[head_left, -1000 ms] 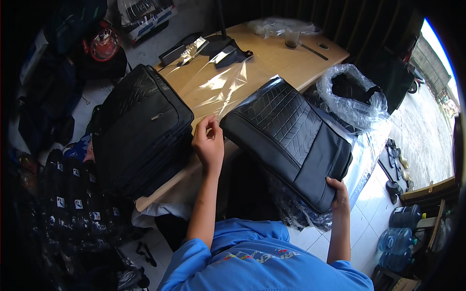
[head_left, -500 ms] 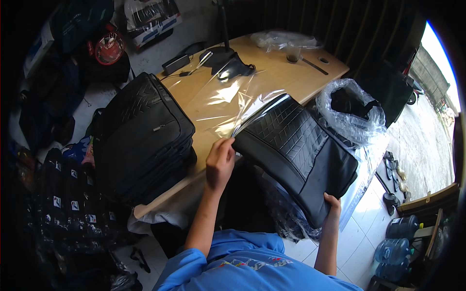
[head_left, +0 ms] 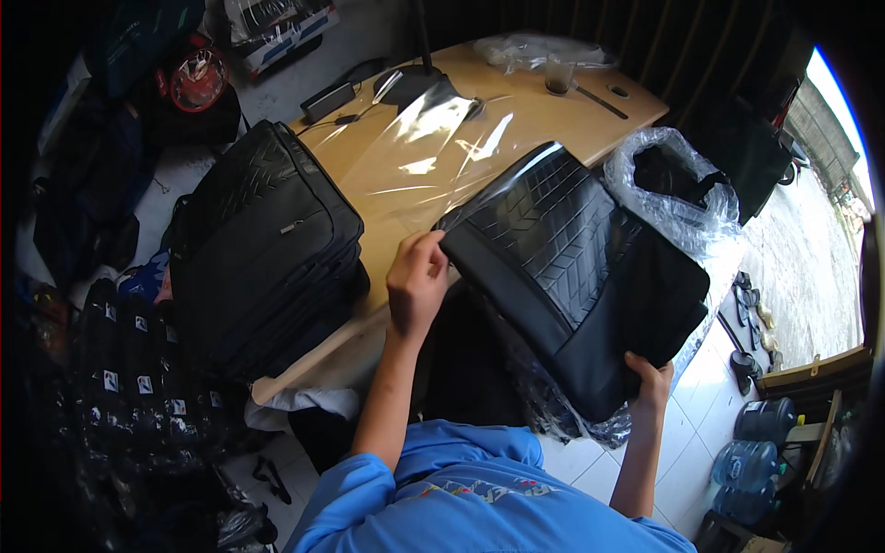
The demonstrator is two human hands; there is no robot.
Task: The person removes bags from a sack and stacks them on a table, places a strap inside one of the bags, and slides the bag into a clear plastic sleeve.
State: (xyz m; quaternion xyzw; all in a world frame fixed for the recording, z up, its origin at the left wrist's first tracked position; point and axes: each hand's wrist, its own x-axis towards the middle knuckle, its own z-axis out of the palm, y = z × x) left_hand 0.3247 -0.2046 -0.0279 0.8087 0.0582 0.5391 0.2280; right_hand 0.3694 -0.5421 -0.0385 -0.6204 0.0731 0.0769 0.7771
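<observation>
A flat black bag (head_left: 530, 304) with an embossed chevron panel is held tilted in front of me, over the table's near edge. Its far end lies inside a clear plastic sleeve (head_left: 419, 152), which spreads shiny over the table. My left hand (head_left: 418, 281) is closed in a pinch at the bag's left corner, where the sleeve's edge meets it. Gripping the bag's near right corner is my right hand (head_left: 651, 380), thumb on top and fingers hidden underneath. A stack of similar black bags (head_left: 267, 244) stands to the left.
On the wooden table (head_left: 590, 138) are a black stand base (head_left: 410, 88), a cup (head_left: 558, 78), a dark flat strip (head_left: 601, 103) and folded plastic (head_left: 544, 52). An open plastic sack (head_left: 678, 244) stands at right. Water jugs (head_left: 745, 464) and footwear (head_left: 749, 318) lie beyond.
The held bag has shifted rightward and farther over the table, with my right hand following. My left hand keeps its pinch at the corner, and the plastic's folds have changed.
</observation>
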